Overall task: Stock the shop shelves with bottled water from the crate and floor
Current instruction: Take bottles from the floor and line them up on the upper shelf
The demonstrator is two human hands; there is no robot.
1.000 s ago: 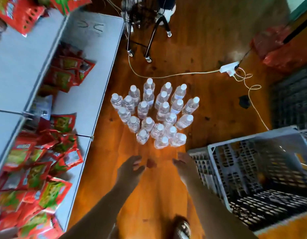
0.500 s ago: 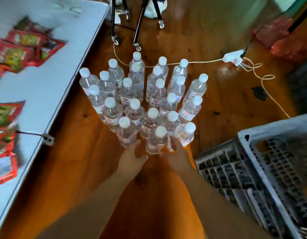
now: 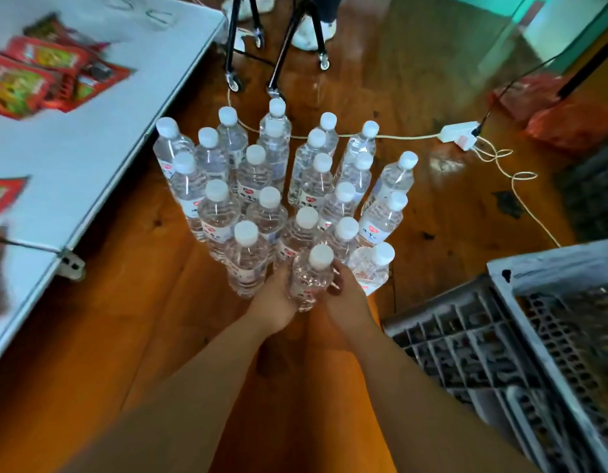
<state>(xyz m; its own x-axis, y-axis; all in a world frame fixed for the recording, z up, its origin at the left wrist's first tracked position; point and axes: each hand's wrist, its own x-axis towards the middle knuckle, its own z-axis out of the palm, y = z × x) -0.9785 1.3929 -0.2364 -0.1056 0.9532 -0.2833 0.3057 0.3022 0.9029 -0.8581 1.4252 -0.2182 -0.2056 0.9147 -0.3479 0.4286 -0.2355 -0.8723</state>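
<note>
Now left hand [image 3: 274, 302] and right hand [image 3: 347, 302] grip upright bottle [image 3: 311, 278], cap up.

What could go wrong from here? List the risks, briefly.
1. The left hand and right hand grip the nearest bottle, close beside the neighbouring bottle; lifting it could topple that one and more.
2. The power strip and its cord lie on the floor by the bottles: possibly a trip hazard, or trouble if water spills.

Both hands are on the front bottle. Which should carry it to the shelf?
Probably left: the left hand grips the front bottle and is on the side of the white shelf; the right hand sits nearer the crate.
</note>
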